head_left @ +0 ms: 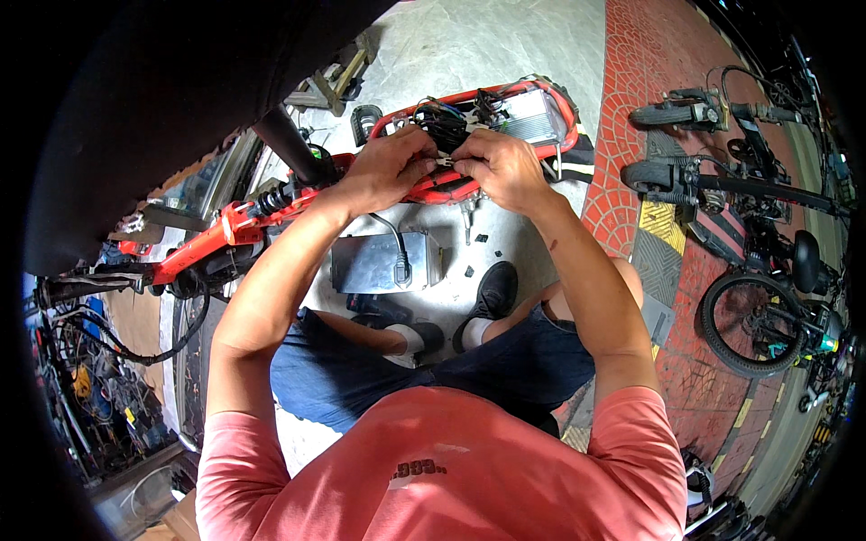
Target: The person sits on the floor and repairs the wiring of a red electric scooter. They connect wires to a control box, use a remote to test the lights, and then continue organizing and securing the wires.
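Over the open middle of a red scooter frame [566,142], my two hands meet at a small white wire connector [445,161]. My left hand [392,167] pinches one side of it between thumb and fingers. Closed on its other side is my right hand [505,169]. Just beyond them a bundle of black and coloured wires [439,122] lies in the frame. To its right sits a silver finned controller box [532,117]. My fingers partly cover the connector, and I cannot make out whether its halves are joined.
A silver metal box [374,263] with a black plug and cable [401,266] stands on the floor below my hands. Small dark scraps [482,239] lie near my shoe. A black seat [180,99] looms at upper left. Parked bikes [753,320] line the right.
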`<act>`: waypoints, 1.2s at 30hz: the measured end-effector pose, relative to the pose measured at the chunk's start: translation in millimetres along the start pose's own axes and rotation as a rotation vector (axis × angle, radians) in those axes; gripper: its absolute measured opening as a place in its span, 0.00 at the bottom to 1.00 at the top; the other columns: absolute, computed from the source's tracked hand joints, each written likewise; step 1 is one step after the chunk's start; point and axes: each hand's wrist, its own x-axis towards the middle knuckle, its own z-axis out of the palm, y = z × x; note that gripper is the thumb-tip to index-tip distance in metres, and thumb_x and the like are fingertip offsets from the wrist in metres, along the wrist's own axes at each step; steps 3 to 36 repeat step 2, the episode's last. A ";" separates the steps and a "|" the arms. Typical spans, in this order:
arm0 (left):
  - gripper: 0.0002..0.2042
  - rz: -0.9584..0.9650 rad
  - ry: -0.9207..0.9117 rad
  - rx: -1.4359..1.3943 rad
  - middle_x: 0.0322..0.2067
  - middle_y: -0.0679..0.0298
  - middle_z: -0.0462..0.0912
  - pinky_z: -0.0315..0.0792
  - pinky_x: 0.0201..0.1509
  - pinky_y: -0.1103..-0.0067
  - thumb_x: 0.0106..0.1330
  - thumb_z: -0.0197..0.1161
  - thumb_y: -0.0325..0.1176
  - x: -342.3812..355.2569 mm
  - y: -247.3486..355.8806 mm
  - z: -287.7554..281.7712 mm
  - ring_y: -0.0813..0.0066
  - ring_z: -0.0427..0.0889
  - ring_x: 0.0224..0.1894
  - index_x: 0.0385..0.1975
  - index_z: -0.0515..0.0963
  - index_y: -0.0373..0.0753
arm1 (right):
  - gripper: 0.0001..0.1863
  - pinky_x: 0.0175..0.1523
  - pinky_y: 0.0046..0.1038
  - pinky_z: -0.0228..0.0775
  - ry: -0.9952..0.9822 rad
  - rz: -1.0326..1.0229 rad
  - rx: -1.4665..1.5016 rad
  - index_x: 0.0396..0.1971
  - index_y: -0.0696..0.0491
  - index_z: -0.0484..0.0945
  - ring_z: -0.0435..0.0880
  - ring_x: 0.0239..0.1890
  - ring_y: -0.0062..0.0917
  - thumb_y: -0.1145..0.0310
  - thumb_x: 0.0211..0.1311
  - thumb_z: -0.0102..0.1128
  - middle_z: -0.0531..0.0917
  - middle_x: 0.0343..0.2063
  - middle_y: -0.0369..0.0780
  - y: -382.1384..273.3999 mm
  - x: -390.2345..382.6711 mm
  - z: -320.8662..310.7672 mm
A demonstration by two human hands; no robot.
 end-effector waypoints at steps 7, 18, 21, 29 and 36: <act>0.09 0.028 0.003 0.039 0.42 0.52 0.82 0.78 0.50 0.62 0.71 0.67 0.30 -2.5 -1.8 -0.9 0.51 0.85 0.45 0.45 0.78 0.35 | 0.12 0.47 0.38 0.78 -0.031 0.038 0.021 0.40 0.55 0.89 0.88 0.42 0.39 0.64 0.62 0.69 0.88 0.39 0.43 -2.6 1.8 -1.8; 0.09 0.028 0.003 0.039 0.42 0.52 0.82 0.78 0.50 0.62 0.71 0.67 0.30 -2.5 -1.8 -0.9 0.51 0.85 0.45 0.45 0.78 0.35 | 0.12 0.47 0.38 0.78 -0.031 0.038 0.021 0.40 0.55 0.89 0.88 0.42 0.39 0.64 0.62 0.69 0.88 0.39 0.43 -2.6 1.8 -1.8; 0.09 0.028 0.003 0.039 0.42 0.52 0.82 0.78 0.50 0.62 0.71 0.67 0.30 -2.5 -1.8 -0.9 0.51 0.85 0.45 0.45 0.78 0.35 | 0.12 0.47 0.38 0.78 -0.031 0.038 0.021 0.40 0.55 0.89 0.88 0.42 0.39 0.64 0.62 0.69 0.88 0.39 0.43 -2.6 1.8 -1.8; 0.09 0.028 0.003 0.039 0.42 0.52 0.82 0.78 0.50 0.62 0.71 0.67 0.30 -2.5 -1.8 -0.9 0.51 0.85 0.45 0.45 0.78 0.35 | 0.12 0.47 0.38 0.78 -0.031 0.038 0.021 0.40 0.55 0.89 0.88 0.42 0.39 0.64 0.62 0.69 0.88 0.39 0.43 -2.6 1.8 -1.8; 0.09 0.028 0.003 0.039 0.42 0.52 0.82 0.78 0.50 0.62 0.71 0.67 0.30 -2.5 -1.8 -0.9 0.51 0.85 0.45 0.45 0.78 0.35 | 0.12 0.47 0.38 0.78 -0.031 0.038 0.021 0.40 0.55 0.89 0.88 0.42 0.39 0.64 0.62 0.69 0.88 0.39 0.43 -2.6 1.8 -1.8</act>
